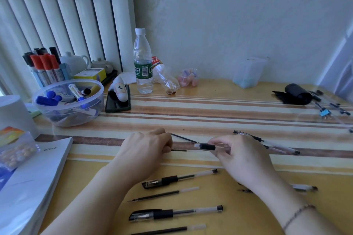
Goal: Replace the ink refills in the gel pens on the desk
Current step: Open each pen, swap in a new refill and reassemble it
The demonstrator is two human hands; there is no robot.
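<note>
While I watch from the head camera, I count outward from the pen barrel (205, 146):
Hands: 2. Left hand (147, 146) pinches a thin refill (184, 139) entering the barrel; right hand (238, 151) clamps the barrel.
Capped pens nearer me: 2 (179, 176) (174, 212).
Loose refills nearer me: 2 (163, 194) (170, 230), the lower cut off.
Hidden: my right wrist covers a blurred pen (305, 188).

A clear plastic bowl (68, 109) of blue-capped markers sat at the left of the bench (219, 105), with a dark phone (117, 105) just beside it. Behind stood an upright water bottle (142, 61) — a crushed empty bottle (165, 78) lay next to it. A black roll (297, 93) rested far right — a white booklet (32, 179) lay at the near left edge.
</note>
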